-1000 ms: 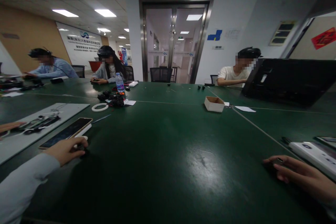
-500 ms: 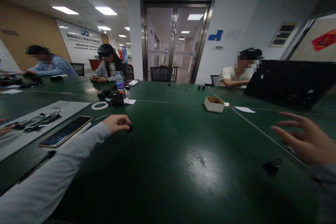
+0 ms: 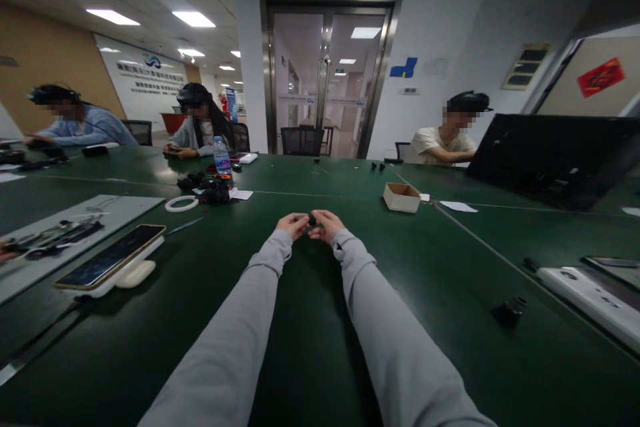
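Observation:
Over the middle of the green table, my left hand and my right hand meet. Between their fingertips is a small black piece, too small to name more exactly. Both hands are closed in a pinch on it, and the fingers hide much of it. Off to the right stands a small dark object with a metallic-looking top, apart from my hands.
Left are a phone on a white stand, a grey mat with parts, and a white ring. Ahead are black parts, a bottle and an open box. A black monitor stands right. Several people sit around.
My left hand has carried the small black piece rightward to the middle. My right hand, spread open at the far right before, has come in and closed on the piece too.

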Tool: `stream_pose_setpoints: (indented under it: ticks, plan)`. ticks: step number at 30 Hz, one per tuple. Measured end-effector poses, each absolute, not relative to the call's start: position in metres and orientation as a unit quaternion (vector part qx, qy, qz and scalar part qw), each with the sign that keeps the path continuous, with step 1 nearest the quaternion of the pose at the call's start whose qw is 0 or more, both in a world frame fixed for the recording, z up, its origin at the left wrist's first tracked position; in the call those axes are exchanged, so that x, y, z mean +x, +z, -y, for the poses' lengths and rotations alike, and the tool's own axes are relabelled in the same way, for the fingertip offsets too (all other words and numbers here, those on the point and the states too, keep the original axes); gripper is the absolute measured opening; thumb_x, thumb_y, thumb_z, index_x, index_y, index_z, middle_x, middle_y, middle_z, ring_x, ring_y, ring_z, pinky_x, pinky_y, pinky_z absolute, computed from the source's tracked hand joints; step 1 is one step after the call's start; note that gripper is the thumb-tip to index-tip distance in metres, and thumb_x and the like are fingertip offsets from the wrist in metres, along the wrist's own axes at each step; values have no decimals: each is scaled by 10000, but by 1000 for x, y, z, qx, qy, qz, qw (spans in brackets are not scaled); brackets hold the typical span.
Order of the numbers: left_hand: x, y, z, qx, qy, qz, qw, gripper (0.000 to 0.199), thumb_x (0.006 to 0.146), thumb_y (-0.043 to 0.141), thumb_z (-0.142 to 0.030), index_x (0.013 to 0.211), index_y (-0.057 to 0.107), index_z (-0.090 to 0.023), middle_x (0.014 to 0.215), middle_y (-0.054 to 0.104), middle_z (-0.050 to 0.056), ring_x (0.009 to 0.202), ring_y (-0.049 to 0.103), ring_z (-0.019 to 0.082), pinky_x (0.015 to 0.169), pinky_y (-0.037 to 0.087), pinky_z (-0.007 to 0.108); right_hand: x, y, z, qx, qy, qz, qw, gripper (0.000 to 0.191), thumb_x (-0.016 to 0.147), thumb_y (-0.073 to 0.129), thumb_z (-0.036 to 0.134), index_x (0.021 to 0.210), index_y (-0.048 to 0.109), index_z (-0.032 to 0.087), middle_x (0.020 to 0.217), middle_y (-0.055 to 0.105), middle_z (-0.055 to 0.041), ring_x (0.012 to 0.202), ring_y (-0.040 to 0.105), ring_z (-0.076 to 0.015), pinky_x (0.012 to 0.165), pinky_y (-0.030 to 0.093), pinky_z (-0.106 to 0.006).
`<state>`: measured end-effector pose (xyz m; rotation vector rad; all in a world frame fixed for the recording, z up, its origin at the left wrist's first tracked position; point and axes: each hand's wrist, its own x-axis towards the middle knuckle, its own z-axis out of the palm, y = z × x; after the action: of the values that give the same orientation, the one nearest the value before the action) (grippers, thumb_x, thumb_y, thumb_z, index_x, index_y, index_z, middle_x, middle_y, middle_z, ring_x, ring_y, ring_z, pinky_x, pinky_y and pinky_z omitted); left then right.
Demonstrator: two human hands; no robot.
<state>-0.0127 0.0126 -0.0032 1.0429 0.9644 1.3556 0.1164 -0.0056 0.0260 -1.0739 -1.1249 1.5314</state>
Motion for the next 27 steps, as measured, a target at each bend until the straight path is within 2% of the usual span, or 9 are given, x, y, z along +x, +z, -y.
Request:
stream_pose_setpoints:
  ticks: [5, 8, 13, 19, 27]
  plan:
    - [-9, -10, -15, 430, 553, -421, 575, 344, 550, 736, -327, 793, 614, -117, 653, 611, 49, 607, 592, 117, 567, 472, 237, 114, 7, 4, -416, 634, 401, 514, 89, 775, 559, 209, 827, 500, 166, 551, 596, 1, 399, 548, -85, 416, 473, -200]
    - [-8, -6, -17, 411, 545, -433, 589, 300, 581, 716, -327, 782, 616, -127, 663, 621, 56, 610, 594, 119, 558, 466, 233, 116, 3, 1, -421, 620, 374, 547, 106, 755, 583, 193, 806, 491, 175, 508, 587, 11, 377, 522, -78, 392, 453, -187]
    - [-1, -3, -16, 345, 590, -442, 581, 203, 582, 706, -215, 711, 582, -119, 558, 572, -1, 477, 520, 50, 458, 396, 166, 117, 2, -1, -420, 614, 370, 556, 167, 721, 626, 236, 768, 477, 177, 472, 585, 8, 354, 500, -71, 364, 427, -167]
    - [5, -6, -11, 395, 612, -478, 492, 199, 605, 668, -260, 650, 528, -125, 519, 543, -23, 434, 489, 48, 426, 367, 166, 118, 0, 1, -403, 613, 358, 578, 203, 673, 666, 239, 768, 496, 184, 467, 596, 8, 365, 514, -72, 376, 426, -160]
    - [-1, -6, -4, 534, 511, -593, 320, 350, 664, 532, -509, 576, 500, -173, 465, 516, -31, 413, 485, 82, 478, 388, 214, 125, -2, 3, -367, 617, 375, 587, 264, 597, 709, 227, 811, 559, 186, 516, 608, 11, 403, 524, -73, 411, 434, -179]
